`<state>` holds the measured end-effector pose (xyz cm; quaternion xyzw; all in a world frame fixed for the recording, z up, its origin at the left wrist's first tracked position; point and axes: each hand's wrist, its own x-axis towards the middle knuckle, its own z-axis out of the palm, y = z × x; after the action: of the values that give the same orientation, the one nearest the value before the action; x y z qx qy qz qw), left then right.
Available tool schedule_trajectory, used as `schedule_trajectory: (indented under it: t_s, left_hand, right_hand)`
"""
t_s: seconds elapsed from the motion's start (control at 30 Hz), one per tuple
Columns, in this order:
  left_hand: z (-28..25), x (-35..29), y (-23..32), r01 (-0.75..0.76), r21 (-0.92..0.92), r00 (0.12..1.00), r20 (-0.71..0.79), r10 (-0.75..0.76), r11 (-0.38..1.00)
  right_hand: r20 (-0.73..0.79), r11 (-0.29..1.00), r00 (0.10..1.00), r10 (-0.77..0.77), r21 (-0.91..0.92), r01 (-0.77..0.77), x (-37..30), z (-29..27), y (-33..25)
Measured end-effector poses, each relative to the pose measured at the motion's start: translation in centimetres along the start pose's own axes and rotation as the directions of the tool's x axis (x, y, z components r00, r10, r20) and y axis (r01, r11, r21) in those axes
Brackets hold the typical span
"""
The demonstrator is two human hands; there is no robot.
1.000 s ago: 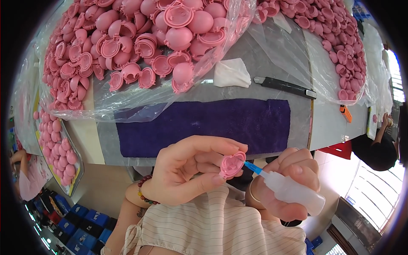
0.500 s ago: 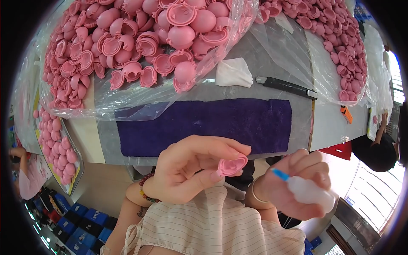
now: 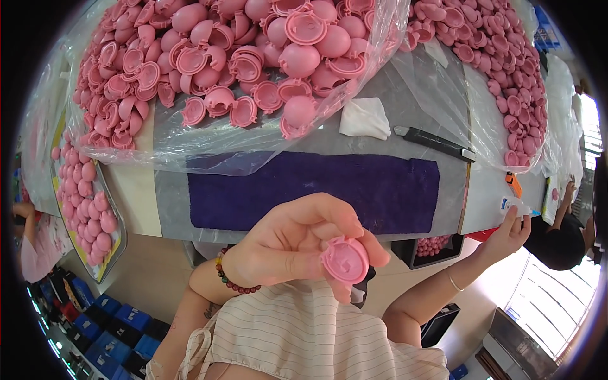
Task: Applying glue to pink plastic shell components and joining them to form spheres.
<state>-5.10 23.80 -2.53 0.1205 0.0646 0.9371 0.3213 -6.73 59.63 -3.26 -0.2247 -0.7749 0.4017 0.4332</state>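
Between the thumb and fingers of my left hand [image 3: 294,247] is a pink plastic half shell [image 3: 346,259], its hollow side and ridged rim turned up toward me. My right hand [image 3: 508,233] is stretched far out to the right. Its fingertips are on a small white squeeze bottle [image 3: 516,206] with a blue tip, low at the right part of the table. Part of the bottle is hidden by the fingers. A dark purple cloth [image 3: 310,190] lies flat on the table just beyond my left hand.
A large heap of pink shells [image 3: 209,63] lies on clear plastic sheeting [image 3: 221,163], with another heap [image 3: 487,50] at far right. A tray [image 3: 122,244] holds closed pink balls. Also there: white cloth [image 3: 365,118], black cutter knife [image 3: 437,144], orange cutter [image 3: 513,184], dark crate [image 3: 418,259], nearby people.
My right hand has carried the squeeze bottle away from my body to the table's right side. In my left hand the half shell has turned so its inside faces up more.
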Motion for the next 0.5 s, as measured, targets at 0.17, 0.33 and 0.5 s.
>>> schedule_trajectory:
  t_s: [0.17,0.33,0.5]
  left_hand:
    - [0.2,0.3,-0.1,0.028,-0.037,0.998,0.05,-0.026,0.999]
    - [1.9,0.3,-0.6,-0.004,0.501,0.936,-0.304,0.18,0.865]
    - [1.0,0.2,-0.3,-0.072,0.626,0.952,-0.188,0.24,0.777]
  right_hand:
    - [0.034,1.0,0.999,-0.016,0.017,0.015,0.9,0.0,-0.1]
    - [-0.269,0.865,0.834,-0.482,-0.301,0.402,0.3,1.5,-2.2]
    - [0.384,0.619,0.713,-0.586,-0.356,0.7,2.9,4.9,-5.4]
